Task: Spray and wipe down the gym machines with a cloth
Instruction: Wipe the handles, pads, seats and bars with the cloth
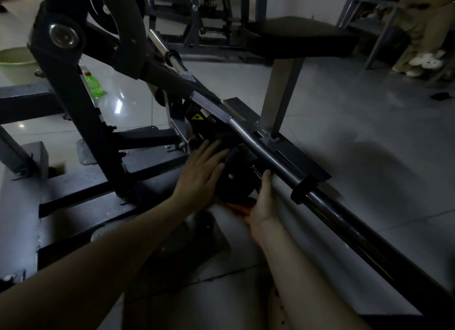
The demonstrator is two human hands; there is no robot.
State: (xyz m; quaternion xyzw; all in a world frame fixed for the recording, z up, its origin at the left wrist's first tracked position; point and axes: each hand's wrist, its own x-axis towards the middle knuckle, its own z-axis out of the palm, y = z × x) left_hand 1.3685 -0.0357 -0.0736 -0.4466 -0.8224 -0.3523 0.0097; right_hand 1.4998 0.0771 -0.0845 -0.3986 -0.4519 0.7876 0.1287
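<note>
The left hand (200, 173) is laid flat, fingers together, on a dark roller (234, 179) of the machine (81, 103). The right hand (263, 201) is pressed beside it; its fingers are hidden, so their state cannot be told. No cloth can be made out in the gloom.

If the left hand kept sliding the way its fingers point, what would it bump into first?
Most likely the long metal bar crossing just beyond the fingertips. The left hand lies flat on a dark round part, fingers pointing up and right. Depth is unclear in this dim light.
</note>
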